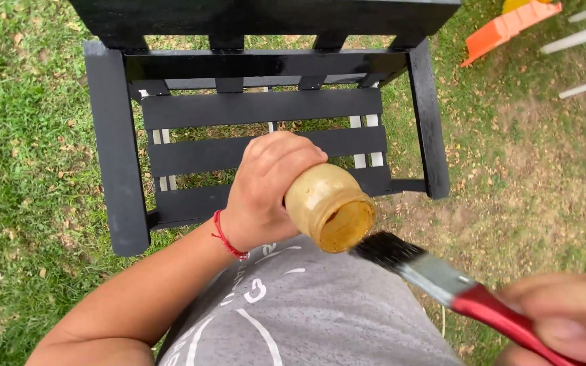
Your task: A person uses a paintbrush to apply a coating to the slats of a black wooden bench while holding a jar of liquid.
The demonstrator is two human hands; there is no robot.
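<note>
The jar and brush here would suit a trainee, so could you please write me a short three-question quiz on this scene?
1. True or false: the left hand grips the yellowish jar with its open mouth tilted toward the brush.
2. Which hand holds the red-handled brush? A) left B) right C) neither
3. Fill in: the black slatted chair stands on ____.

Key
1. True: the jar lies tipped, mouth toward the dark bristles, which sit just outside the rim.
2. B: the right hand holds the handle.
3. Grass, with bare patches to the right.
</note>
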